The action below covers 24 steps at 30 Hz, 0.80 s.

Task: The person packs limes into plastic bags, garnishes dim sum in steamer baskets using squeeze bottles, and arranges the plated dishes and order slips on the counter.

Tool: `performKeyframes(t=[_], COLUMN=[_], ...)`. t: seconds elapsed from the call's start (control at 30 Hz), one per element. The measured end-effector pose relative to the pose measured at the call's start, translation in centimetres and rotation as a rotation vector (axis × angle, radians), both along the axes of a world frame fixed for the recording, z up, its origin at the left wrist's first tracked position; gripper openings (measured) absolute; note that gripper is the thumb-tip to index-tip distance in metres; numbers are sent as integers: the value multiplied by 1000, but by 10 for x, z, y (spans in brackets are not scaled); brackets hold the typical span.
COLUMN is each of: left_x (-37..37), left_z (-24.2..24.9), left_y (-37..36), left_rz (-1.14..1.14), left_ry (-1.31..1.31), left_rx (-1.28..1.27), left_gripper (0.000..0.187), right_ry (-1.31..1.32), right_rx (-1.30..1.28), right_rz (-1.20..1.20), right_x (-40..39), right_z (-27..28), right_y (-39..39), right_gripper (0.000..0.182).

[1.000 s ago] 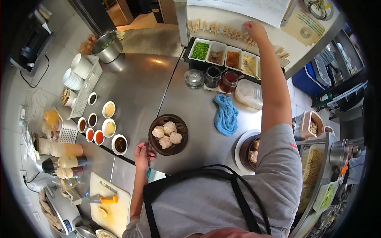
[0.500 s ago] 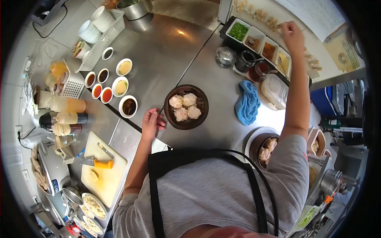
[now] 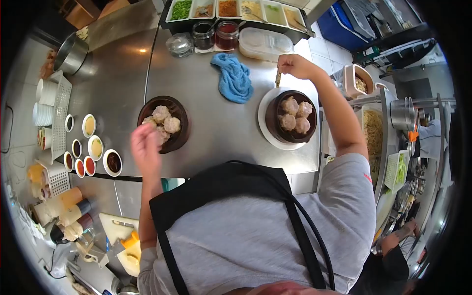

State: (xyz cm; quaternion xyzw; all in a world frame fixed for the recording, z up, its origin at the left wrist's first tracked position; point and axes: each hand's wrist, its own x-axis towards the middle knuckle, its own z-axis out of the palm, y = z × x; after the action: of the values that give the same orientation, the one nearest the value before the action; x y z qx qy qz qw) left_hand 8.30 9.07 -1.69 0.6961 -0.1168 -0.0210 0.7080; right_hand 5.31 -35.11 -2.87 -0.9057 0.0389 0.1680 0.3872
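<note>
My right hand (image 3: 295, 66) pinches a small wooden clothespin (image 3: 278, 78), which points down over the far rim of a white plate (image 3: 264, 125). On that plate sits a dark round bowl (image 3: 271, 114) holding several pale dumplings (image 3: 289, 105). My left hand (image 3: 145, 147), smeared by motion, is at the near left edge of a second dark round bowl (image 3: 184, 129), partly in front of it; whether it touches is unclear. Several dumplings (image 3: 161, 113) lie in this bowl too.
A blue cloth (image 3: 233, 78) lies between the bowls. Behind it stand jars (image 3: 203, 35), a lidded container (image 3: 263, 43) and a topping rack (image 3: 228, 8). Small sauce cups (image 3: 96, 147) are at left. Another person's arm (image 3: 393, 238) shows at lower right.
The view has turned right. My right hand has come down from the clothespins on the wall to the plate, now with one clothespin. My left hand has moved up to the left bowl.
</note>
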Motion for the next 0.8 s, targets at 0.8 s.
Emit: performKeyframes(t=[0.8], left_x=[-63], left_z=[-106], left_y=[-203], left_rz=[-536], left_ry=[365], left_rx=[520], left_gripper=[24], right_ry=[-201], right_rx=[18], right_rz=[-506], right_x=[-131], right_z=[-67], right_y=[2], right_gripper=[23])
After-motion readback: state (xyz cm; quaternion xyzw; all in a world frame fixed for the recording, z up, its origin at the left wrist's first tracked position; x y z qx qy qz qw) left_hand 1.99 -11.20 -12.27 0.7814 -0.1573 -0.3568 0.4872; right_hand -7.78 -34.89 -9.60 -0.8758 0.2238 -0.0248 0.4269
